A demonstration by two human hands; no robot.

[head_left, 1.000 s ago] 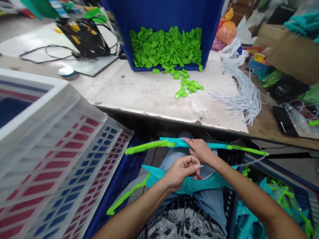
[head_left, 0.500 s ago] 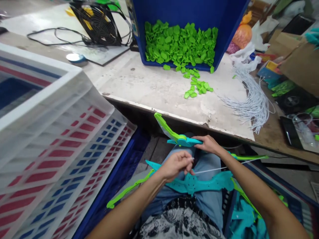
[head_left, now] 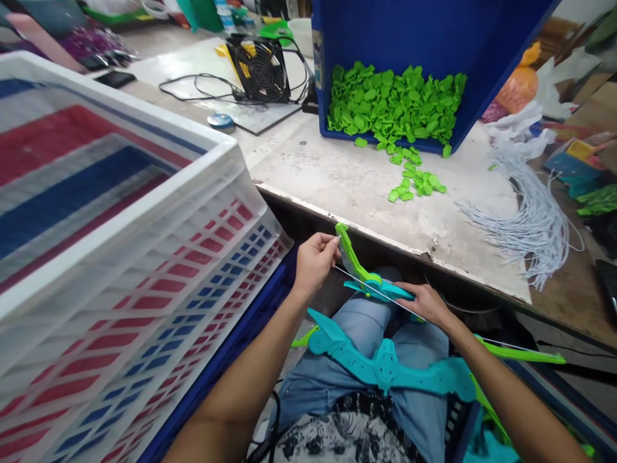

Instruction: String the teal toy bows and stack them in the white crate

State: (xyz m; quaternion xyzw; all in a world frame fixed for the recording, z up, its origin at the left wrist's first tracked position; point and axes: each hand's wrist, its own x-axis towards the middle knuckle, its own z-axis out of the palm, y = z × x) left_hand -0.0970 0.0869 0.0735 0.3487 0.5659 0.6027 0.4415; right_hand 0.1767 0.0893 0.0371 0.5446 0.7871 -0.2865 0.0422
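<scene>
My left hand [head_left: 315,260] pinches the end of a white string [head_left: 369,287] close to the green tip of a toy bow's limb [head_left: 351,252]. The string runs rightward, taut, past the bow's turquoise body. My right hand [head_left: 424,301] grips that turquoise body [head_left: 393,290] above my knees. A second turquoise bow piece [head_left: 419,376] with green limbs lies across my lap. The far green limb [head_left: 523,354] of the held bow sticks out beyond my right forearm, with string along it.
A white crate [head_left: 226,151] stands at the left. On the table [head_left: 308,164] are a blue bin [head_left: 385,32] of green pieces [head_left: 395,103], loose green pieces, a bundle of white strings [head_left: 540,218], a fan [head_left: 260,71] and tape. Turquoise parts lie at lower right.
My left hand has moved left and up with the string end, from over my lap to the green limb's tip. The view has shifted leftward. My right hand still holds the bow.
</scene>
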